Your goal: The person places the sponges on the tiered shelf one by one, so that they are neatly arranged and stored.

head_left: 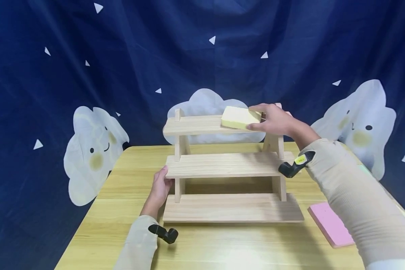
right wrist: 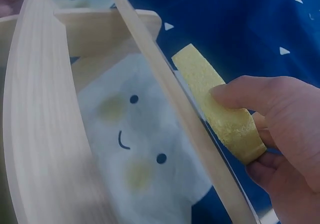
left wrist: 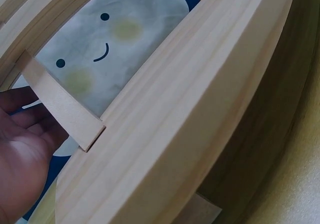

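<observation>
A three-tier wooden shelf rack (head_left: pixel 219 165) stands on the table. My right hand (head_left: pixel 278 120) pinches a yellow sponge (head_left: pixel 237 116) over the right half of the top shelf. In the right wrist view the thumb lies on one face of the sponge (right wrist: pixel 220 109), with fingers behind it; whether the sponge touches the shelf I cannot tell. My left hand (head_left: pixel 159 191) grips the left end of the middle shelf. The left wrist view shows that hand (left wrist: pixel 22 154) beside an upright (left wrist: pixel 62 101), its fingertips partly hidden behind the wood.
A pink slab (head_left: pixel 330 224) lies on the wooden table (head_left: pixel 128 180) right of the rack, partly under the right forearm. A bit of a green item (head_left: pixel 365 169) shows beyond that sleeve. A blue curtain (head_left: pixel 189 56) with cloud prints hangs behind the table.
</observation>
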The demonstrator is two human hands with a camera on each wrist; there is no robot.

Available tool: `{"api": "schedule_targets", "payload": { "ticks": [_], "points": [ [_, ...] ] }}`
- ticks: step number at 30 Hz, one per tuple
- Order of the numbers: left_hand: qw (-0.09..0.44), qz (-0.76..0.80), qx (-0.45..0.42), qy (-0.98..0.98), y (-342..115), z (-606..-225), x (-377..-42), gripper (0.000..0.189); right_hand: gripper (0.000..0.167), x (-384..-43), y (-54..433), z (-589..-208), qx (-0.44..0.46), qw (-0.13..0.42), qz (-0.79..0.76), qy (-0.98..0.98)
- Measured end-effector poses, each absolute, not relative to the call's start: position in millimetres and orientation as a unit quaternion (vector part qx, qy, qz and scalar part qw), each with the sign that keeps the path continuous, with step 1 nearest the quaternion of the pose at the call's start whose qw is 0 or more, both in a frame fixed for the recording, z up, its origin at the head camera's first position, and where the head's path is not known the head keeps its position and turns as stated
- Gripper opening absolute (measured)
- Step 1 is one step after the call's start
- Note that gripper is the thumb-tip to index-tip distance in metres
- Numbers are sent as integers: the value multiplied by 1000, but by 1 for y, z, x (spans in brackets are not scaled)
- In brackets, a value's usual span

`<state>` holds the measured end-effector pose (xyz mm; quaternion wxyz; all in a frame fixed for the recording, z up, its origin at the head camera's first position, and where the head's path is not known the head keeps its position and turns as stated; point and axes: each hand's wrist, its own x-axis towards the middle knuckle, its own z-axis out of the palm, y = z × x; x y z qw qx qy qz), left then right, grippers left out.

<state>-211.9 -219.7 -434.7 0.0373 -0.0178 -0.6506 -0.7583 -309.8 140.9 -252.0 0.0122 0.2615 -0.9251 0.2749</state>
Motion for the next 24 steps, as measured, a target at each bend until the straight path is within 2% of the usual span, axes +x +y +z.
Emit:
{"api": "schedule_targets", "payload": {
  "ticks": [12, 24],
  "points": [
    [52, -763, -22, -643, -220, -439, -212, 57, 45, -328, 98, -254, 324, 16, 291, -900],
    [49, -767, -27, -639, -220, -437, -212, 55, 48, -342, 50, -252, 361, -8, 281, -889]
  ]
}}
